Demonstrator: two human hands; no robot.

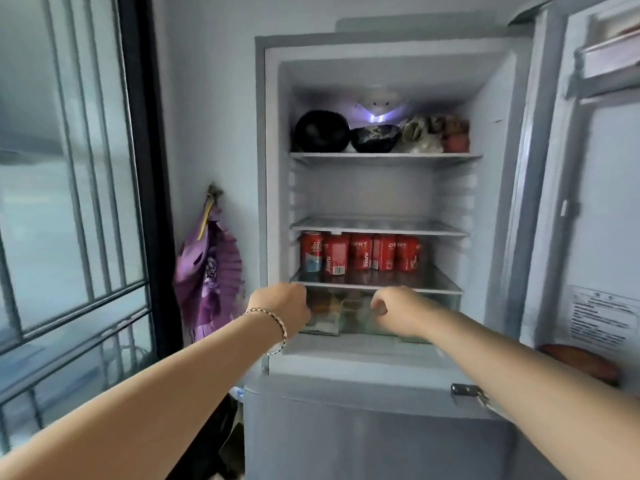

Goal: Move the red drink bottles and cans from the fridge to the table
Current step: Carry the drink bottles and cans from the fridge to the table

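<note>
The fridge [377, 372] stands open in front of me. On its lowest glass shelf [433, 284] a row of several red drink cans and cartons [360, 252] stands upright, from the left wall to about the middle. My left hand [284, 303], with a bracelet at the wrist, is stretched out just below the shelf's front edge, its fingers curled and holding nothing. My right hand [398, 310] is at the same height, below the right end of the row, also loosely curled and without anything in it. Both hands are in front of the clear drawer.
The fridge door [595, 202] hangs open on the right. Dark bowls [346, 133] and bagged food sit on the top shelf; the middle shelf [377, 226] holds nothing visible. A clear crisper drawer [346, 313] lies under the cans. A purple fan [207, 268] hangs on the wall; a barred window [69, 202] is left.
</note>
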